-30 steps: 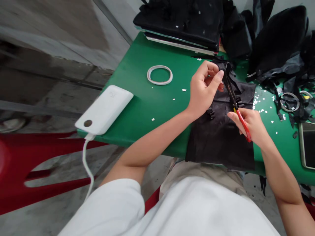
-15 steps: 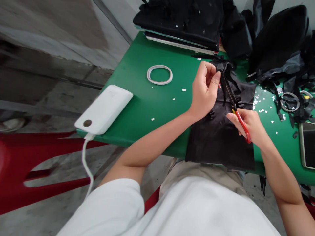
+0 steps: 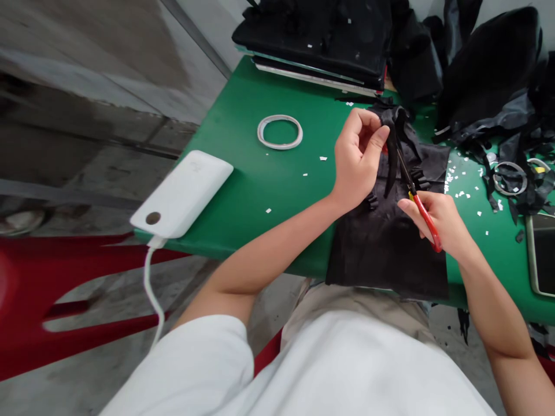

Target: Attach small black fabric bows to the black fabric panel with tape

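My left hand (image 3: 359, 156) is closed, pinching a black fabric strip (image 3: 392, 159) between thumb and fingers. In my right hand (image 3: 436, 216) is a pair of scissors (image 3: 424, 216) with red handles, its dark blades pointing up and away from me alongside the strip. The blade tips are partly hidden by the black cloth. Beneath both hands a black fabric piece (image 3: 385, 248) lies flat over the table's near edge, with small black buckles (image 3: 420, 179) on it.
On the green table (image 3: 243, 190) are a white tape ring (image 3: 280, 133), a white power bank (image 3: 182, 193) with its cable, and a phone (image 3: 541, 254). Stacked black fabric (image 3: 312, 37) lies at the back. Black scraps (image 3: 515, 173) and white bits are strewn on the right.
The black strip in my left hand now hangs lower and more loosely beside the blades. The scissors and both hands have barely moved.
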Demonstrator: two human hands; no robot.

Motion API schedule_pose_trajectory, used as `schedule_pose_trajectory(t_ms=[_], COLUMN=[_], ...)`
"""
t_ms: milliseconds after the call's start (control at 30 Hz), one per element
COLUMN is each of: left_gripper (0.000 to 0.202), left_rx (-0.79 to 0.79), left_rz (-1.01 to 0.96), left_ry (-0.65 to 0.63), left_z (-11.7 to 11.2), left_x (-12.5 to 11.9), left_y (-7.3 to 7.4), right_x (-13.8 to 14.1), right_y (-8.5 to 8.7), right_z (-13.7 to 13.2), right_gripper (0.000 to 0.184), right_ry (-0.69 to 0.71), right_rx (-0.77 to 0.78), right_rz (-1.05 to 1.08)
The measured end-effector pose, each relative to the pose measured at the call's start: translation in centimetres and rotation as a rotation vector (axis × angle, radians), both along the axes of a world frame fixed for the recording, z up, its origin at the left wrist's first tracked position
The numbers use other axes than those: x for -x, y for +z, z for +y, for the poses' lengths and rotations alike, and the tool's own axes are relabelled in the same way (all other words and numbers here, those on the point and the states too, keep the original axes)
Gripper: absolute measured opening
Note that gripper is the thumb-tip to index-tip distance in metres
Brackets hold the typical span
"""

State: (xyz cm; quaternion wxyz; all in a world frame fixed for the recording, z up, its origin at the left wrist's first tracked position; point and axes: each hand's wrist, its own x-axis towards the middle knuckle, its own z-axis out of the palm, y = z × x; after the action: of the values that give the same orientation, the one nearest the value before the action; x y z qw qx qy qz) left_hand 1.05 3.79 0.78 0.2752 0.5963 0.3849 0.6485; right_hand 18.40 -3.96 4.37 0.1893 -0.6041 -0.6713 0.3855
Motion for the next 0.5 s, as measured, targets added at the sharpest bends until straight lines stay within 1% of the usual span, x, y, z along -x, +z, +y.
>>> schedule_pose_trajectory(t_ms=[167,300,500], left_gripper=[0.039,0.038,0.03], left_rx=[0.02,0.034,0.057], left_rz=[-0.018,-0.018,-0.012], left_ry=[-0.018,-0.065,-0.079], left_z=[0.06,0.01,-0.25], left_x=[0.04,0.09,0.01], left_y=[-0.28,-0.26,-0.12], right_x=[0.04,0.2,0.21], right_y=[-0.02,0.13,0.35], right_z=[-0.06,-0.15,-0.33], right_gripper=[0.067,0.066,0.062], right_ry=[-0.006,-0.012,0.001], right_rx=[0.021,0.007,0.007], right_rz=[0.017,0.055,0.119])
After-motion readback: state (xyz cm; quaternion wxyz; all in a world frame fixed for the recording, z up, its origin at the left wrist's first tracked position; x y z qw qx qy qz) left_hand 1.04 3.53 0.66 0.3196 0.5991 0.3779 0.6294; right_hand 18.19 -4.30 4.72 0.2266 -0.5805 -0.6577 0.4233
